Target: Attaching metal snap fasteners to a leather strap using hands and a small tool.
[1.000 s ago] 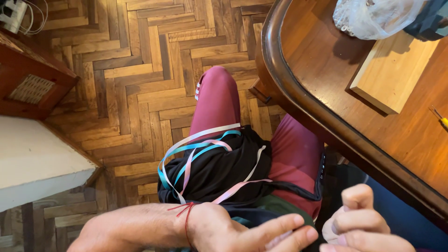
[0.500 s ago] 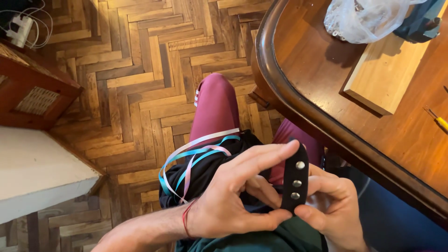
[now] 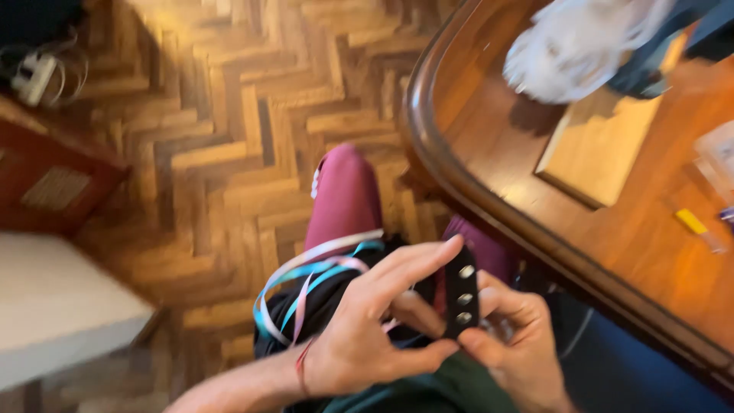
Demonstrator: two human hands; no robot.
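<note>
Much of the view is taken by a herringbone wooden floor [image 3: 206, 153], and on the right side a dark wooden table [image 3: 535, 160] with a rounded edge comes in. On the table a pale wooden board [image 3: 596, 145] lies flat, and just above it there is a white crumpled bag [image 3: 573, 42], which is blurred. A small yellow object [image 3: 692, 222] lies near the right border; I cannot tell what it is. At the lower left a white surface [image 3: 53, 313] is seen, and above it a reddish wooden piece of furniture [image 3: 53, 183]. The person sits with legs in dark pink trousers [image 3: 344, 199]. On the lap lies a black bundle with ribbons [image 3: 306, 283] in light blue, pink and white. Over this bundle the left hand [image 3: 367, 336] and the right hand [image 3: 520, 344] meet. Between them stands a black strap [image 3: 461, 291], almost upright, with three metal snaps in a row. The left thumb and forefinger pinch it at bottom and top; the right fingers close on its right edge.
</note>
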